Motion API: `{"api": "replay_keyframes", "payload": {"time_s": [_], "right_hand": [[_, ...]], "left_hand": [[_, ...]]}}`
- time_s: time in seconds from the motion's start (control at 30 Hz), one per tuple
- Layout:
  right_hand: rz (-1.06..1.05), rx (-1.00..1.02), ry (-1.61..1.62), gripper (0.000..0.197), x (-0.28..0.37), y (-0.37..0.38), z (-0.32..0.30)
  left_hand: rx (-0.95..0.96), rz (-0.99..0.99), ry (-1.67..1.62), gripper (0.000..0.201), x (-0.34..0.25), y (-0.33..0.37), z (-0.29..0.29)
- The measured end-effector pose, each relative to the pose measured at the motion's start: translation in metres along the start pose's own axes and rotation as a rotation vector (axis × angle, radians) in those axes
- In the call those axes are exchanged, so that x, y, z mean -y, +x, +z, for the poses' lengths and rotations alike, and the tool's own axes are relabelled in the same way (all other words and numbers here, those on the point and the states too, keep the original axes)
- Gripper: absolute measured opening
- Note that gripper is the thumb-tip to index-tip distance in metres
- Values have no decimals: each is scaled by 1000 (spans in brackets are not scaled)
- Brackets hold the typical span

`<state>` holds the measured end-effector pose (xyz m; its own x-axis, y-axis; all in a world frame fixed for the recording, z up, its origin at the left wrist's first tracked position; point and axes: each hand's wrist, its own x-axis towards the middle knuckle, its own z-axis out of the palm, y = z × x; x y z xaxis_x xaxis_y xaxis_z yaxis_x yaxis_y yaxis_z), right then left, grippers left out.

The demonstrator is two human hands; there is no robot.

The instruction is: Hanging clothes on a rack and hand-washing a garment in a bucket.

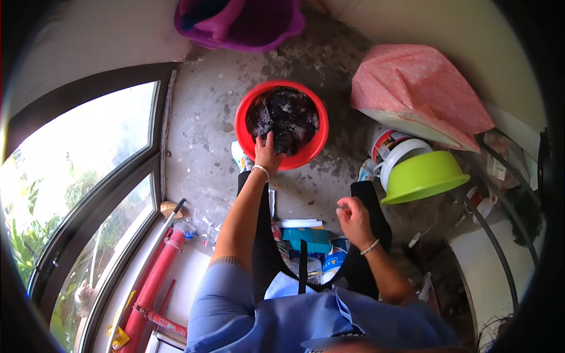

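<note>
Between my feet stands a red basin (322,136) filled with dark, wet cloth (285,112) that glistens in places. My left hand (269,153) reaches over the basin's near rim, fingers stretched and apart, touching the cloth. A dark bunched lump lies beside its index finger, and part of the hand's contact is hard to see. Above my right knee hovers my right hand (354,221), its fingers curled and pinched together. A tiny dark spot shows at those fingertips; what it is I cannot make out. Both wrists wear pale bracelets.
A purple tub (282,32) stands beyond the basin. To the right are a pink dotted cover (418,82) and a green basin (424,176) leaning on white buckets. Glass windows (94,129) line the left side, with a red pipe-like object (154,276) below. The concrete floor (203,135) is spotted with wet patches.
</note>
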<state>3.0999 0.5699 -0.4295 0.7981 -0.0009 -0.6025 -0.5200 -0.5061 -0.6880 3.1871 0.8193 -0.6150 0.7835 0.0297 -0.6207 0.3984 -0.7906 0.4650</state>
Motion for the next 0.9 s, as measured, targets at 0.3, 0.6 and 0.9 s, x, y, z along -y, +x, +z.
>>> {"api": "replay_keyframes", "payload": {"time_s": [0.3,0.6,0.9], "right_hand": [[87,153,65,10,-50,16,78],[628,77,1035,17,-73,94,89],[527,365,1702,41,-6,179,111]], "left_hand": [[710,564,862,31,84,122,143],[212,-401,-1194,35,-24,-18,-7],[406,-197,-1645,37,-97,-143,-165]]}}
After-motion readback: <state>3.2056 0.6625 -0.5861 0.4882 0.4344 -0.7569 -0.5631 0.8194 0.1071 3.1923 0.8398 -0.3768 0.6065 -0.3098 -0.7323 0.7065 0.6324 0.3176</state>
